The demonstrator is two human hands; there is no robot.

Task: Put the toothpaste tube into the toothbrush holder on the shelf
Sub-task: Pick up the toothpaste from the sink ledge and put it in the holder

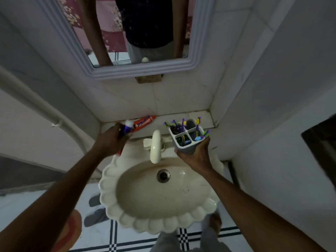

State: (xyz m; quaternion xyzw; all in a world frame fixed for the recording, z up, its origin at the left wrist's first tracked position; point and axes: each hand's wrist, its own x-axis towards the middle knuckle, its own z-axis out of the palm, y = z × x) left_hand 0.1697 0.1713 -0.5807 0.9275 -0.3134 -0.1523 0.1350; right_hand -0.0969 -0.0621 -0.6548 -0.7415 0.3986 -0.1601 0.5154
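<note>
Orange toothpaste tube (145, 121); four-compartment toothbrush holder (187, 140); two hands

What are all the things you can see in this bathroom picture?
Toothpaste tube: one, red-orange, lying on the shelf at the wall.
Toothbrush holder: one, white, four compartments, held above the sink's back edge.
Toothbrushes: several, purple, yellow and blue, standing in the holder.
Tap: one, cream, over the basin.
Sink: one, cream, scalloped rim, below the shelf.
Mirror: one, pale frame, on the wall above.
Shelf: one, white tile.
Slippers: two, grey, on the floor.
Left hand: holding a blurred purple item near the tube.
Right hand: gripping the holder.
</note>
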